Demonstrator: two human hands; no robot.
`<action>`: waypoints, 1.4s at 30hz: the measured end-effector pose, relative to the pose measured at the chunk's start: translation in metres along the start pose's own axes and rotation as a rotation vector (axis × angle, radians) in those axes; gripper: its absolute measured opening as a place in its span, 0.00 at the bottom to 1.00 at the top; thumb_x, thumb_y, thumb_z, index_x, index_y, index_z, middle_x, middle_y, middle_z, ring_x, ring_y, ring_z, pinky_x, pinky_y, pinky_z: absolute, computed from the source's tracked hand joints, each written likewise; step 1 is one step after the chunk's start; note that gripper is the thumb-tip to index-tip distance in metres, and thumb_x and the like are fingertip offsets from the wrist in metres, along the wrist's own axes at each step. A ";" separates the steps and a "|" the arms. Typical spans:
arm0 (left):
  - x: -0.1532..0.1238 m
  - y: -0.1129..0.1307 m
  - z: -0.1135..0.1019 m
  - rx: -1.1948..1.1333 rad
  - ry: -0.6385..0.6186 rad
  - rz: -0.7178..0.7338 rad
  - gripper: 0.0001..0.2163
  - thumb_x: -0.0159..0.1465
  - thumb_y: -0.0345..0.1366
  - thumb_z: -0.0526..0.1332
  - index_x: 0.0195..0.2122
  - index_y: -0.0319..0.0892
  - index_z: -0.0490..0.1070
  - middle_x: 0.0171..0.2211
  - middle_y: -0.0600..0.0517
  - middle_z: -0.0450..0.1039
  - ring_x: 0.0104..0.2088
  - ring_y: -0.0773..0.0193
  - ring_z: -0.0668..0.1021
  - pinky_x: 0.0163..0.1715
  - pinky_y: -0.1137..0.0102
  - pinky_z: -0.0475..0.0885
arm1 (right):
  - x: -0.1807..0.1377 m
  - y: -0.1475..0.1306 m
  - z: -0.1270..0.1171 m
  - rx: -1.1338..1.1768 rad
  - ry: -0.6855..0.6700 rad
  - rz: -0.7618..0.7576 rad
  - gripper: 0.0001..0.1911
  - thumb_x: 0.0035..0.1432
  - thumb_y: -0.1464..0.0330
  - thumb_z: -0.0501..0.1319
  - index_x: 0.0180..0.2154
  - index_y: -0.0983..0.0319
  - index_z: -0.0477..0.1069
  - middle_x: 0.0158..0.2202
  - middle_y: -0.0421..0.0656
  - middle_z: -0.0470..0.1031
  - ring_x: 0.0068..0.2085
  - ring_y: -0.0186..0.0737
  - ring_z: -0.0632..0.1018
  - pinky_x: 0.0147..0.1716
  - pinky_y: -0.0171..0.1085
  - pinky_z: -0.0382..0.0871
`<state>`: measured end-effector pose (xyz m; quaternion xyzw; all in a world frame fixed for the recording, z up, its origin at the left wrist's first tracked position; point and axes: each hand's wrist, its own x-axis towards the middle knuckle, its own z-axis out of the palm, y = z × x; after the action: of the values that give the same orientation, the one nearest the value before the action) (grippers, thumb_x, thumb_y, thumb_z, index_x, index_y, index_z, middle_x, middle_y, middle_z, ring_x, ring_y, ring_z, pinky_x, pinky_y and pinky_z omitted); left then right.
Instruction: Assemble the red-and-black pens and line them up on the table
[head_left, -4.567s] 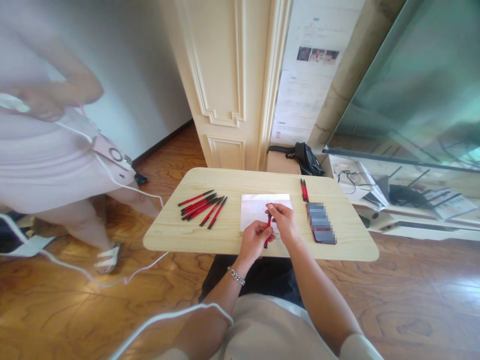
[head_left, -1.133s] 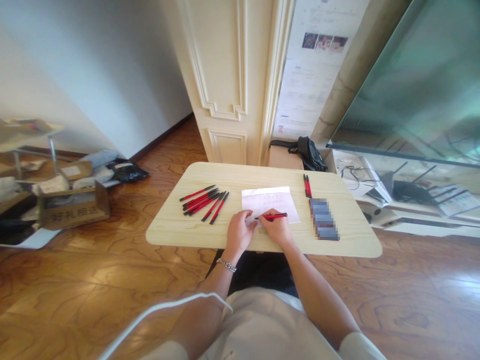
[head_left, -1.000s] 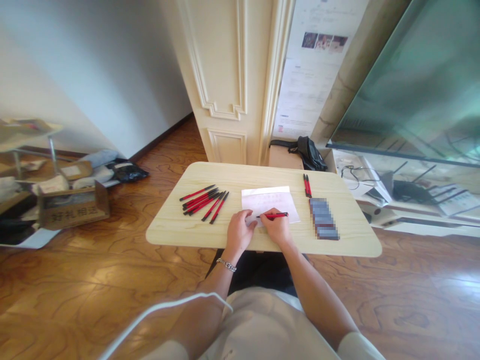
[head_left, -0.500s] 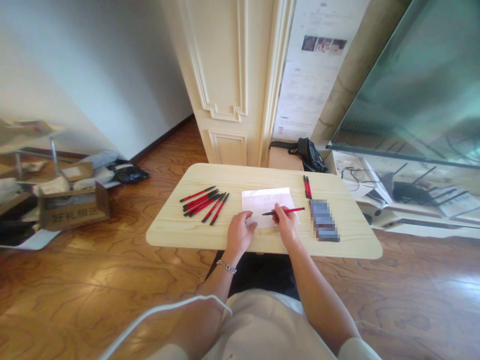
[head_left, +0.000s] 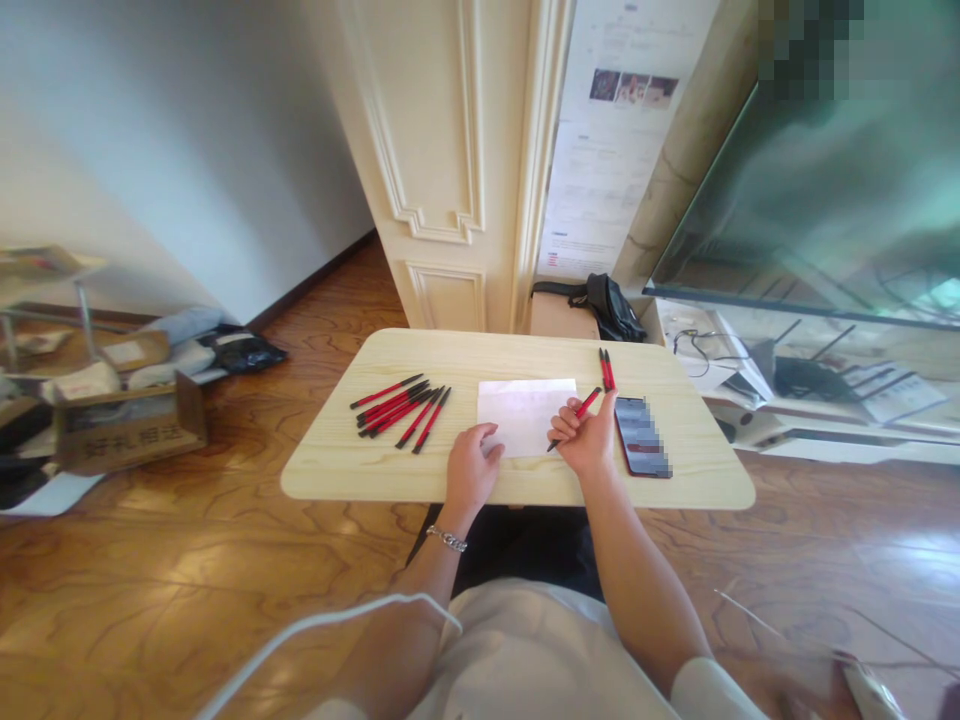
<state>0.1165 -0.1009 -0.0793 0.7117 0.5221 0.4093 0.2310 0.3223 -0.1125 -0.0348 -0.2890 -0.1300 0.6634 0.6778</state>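
Turning palm-up since earlier, the right hand (head_left: 589, 435) is gripping a red-and-black pen (head_left: 588, 403); the loosely curved, seemingly empty left hand (head_left: 472, 466) should be steadying the paper (head_left: 517, 410).

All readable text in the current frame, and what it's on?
"好礼相送": cardboard box, on the floor at picture left; blurred, so a tentative reading.
Wall sheets: printed lines, too small to read.
Phone: screen partly pixelated, unreadable.
White paper: no writing legible.
Red-and-black pens: no lettering legible.
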 end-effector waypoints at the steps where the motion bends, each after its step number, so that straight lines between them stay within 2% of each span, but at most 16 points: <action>1: 0.000 0.000 0.000 -0.005 0.002 -0.002 0.13 0.57 0.32 0.63 0.44 0.44 0.72 0.42 0.48 0.76 0.42 0.56 0.77 0.47 0.59 0.71 | 0.000 -0.001 0.000 -0.001 0.005 0.012 0.35 0.49 0.35 0.46 0.23 0.60 0.66 0.14 0.33 0.54 0.15 0.29 0.57 0.14 0.30 0.55; 7: 0.000 0.001 -0.002 -0.018 0.023 -0.022 0.11 0.59 0.33 0.61 0.44 0.44 0.72 0.42 0.47 0.76 0.41 0.57 0.78 0.45 0.60 0.72 | 0.001 -0.003 -0.001 0.098 0.002 0.037 0.28 0.53 0.43 0.52 0.20 0.60 0.63 0.13 0.32 0.50 0.15 0.28 0.54 0.14 0.29 0.52; 11: -0.001 0.003 -0.003 -0.011 0.033 -0.029 0.11 0.60 0.34 0.61 0.44 0.45 0.72 0.41 0.48 0.76 0.40 0.57 0.78 0.45 0.60 0.72 | 0.003 -0.002 -0.001 0.130 -0.008 0.055 0.23 0.54 0.47 0.54 0.22 0.60 0.64 0.13 0.31 0.49 0.15 0.28 0.53 0.13 0.29 0.50; 15: -0.001 0.005 -0.004 -0.023 0.042 -0.040 0.10 0.60 0.35 0.60 0.43 0.44 0.72 0.41 0.48 0.76 0.38 0.58 0.78 0.43 0.61 0.72 | 0.005 -0.002 0.001 0.135 -0.010 0.020 0.23 0.55 0.46 0.55 0.28 0.58 0.67 0.14 0.31 0.52 0.15 0.27 0.57 0.15 0.28 0.55; 18: -0.001 0.007 -0.006 -0.031 0.053 -0.046 0.10 0.60 0.37 0.60 0.43 0.44 0.72 0.42 0.48 0.76 0.36 0.60 0.77 0.42 0.62 0.72 | 0.006 -0.001 0.004 0.141 0.003 -0.042 0.18 0.58 0.49 0.55 0.34 0.56 0.69 0.16 0.31 0.56 0.16 0.27 0.61 0.18 0.28 0.61; 21: 0.000 0.010 -0.009 -0.036 0.072 -0.044 0.10 0.60 0.38 0.60 0.43 0.44 0.73 0.41 0.48 0.76 0.34 0.60 0.77 0.41 0.62 0.72 | 0.008 -0.002 0.006 0.178 0.014 -0.127 0.08 0.63 0.59 0.55 0.37 0.55 0.68 0.20 0.32 0.65 0.20 0.27 0.68 0.24 0.30 0.68; 25: -0.003 0.019 -0.014 -0.068 0.106 -0.042 0.10 0.60 0.40 0.61 0.42 0.44 0.74 0.40 0.48 0.76 0.33 0.62 0.76 0.40 0.63 0.71 | 0.007 -0.003 0.006 0.192 0.059 -0.216 0.07 0.65 0.68 0.53 0.35 0.57 0.68 0.32 0.37 0.76 0.34 0.30 0.77 0.39 0.35 0.73; 29: -0.009 0.034 -0.005 -0.323 0.017 -0.154 0.13 0.58 0.43 0.63 0.42 0.44 0.75 0.39 0.49 0.77 0.33 0.63 0.77 0.38 0.66 0.72 | 0.000 0.004 0.009 0.162 0.068 -0.217 0.05 0.64 0.68 0.54 0.34 0.58 0.67 0.46 0.42 0.76 0.49 0.36 0.76 0.48 0.42 0.71; 32: -0.009 0.045 0.010 -0.656 -0.090 -0.276 0.18 0.55 0.43 0.66 0.45 0.42 0.74 0.39 0.47 0.78 0.37 0.61 0.78 0.38 0.67 0.73 | -0.009 0.016 0.014 0.124 0.018 -0.198 0.03 0.61 0.67 0.58 0.34 0.57 0.66 0.49 0.41 0.75 0.52 0.38 0.74 0.49 0.43 0.71; 34: -0.007 0.052 0.019 -0.831 -0.106 -0.343 0.19 0.54 0.43 0.67 0.45 0.41 0.75 0.38 0.47 0.78 0.36 0.62 0.78 0.37 0.68 0.73 | -0.016 0.026 0.018 0.085 -0.002 -0.181 0.04 0.59 0.66 0.60 0.33 0.57 0.65 0.49 0.40 0.74 0.52 0.38 0.74 0.48 0.43 0.71; 38: 0.001 0.060 0.022 -1.084 -0.041 -0.448 0.19 0.54 0.44 0.67 0.44 0.40 0.74 0.33 0.49 0.77 0.30 0.67 0.77 0.33 0.71 0.72 | -0.029 0.036 0.017 -0.087 0.028 -0.181 0.08 0.54 0.64 0.65 0.32 0.57 0.66 0.48 0.41 0.75 0.46 0.38 0.77 0.41 0.39 0.73; 42: 0.009 0.062 0.015 -1.180 -0.034 -0.483 0.17 0.52 0.43 0.69 0.39 0.39 0.74 0.36 0.47 0.77 0.32 0.69 0.78 0.31 0.75 0.71 | -0.036 0.029 0.007 -0.509 0.148 -0.314 0.09 0.48 0.64 0.68 0.32 0.59 0.72 0.32 0.39 0.76 0.30 0.32 0.74 0.30 0.32 0.68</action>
<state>0.1649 -0.1126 -0.0376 0.3333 0.3509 0.5530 0.6782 0.2914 -0.1474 -0.0382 -0.4733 -0.2854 0.4737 0.6856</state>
